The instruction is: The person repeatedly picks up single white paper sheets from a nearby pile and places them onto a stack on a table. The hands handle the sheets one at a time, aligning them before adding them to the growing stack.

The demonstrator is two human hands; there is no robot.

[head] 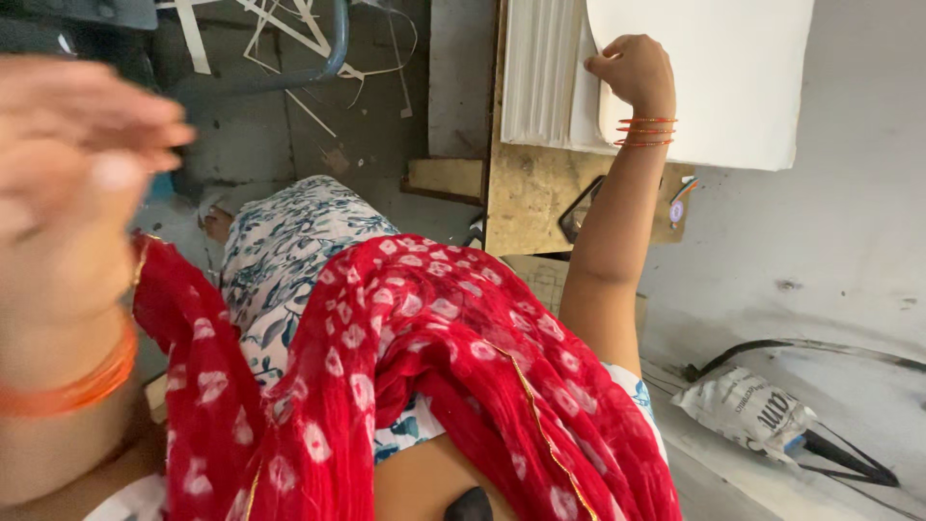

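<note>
The right hand [632, 69] sits at one o'clock, its fingers on the near edge of a large paper sheet [714, 77] that lies over a paper stack [540, 72]. The stack rests on a wooden board [535, 198], which reaches toward twelve o'clock. The left hand [68, 164] is raised at nine o'clock, close to the camera and blurred. A scarf [434, 367] drapes across the lap at six o'clock. A crumpled bag [748, 410] lies on the floor at four o'clock, paper strips [289, 29] at eleven.
</note>
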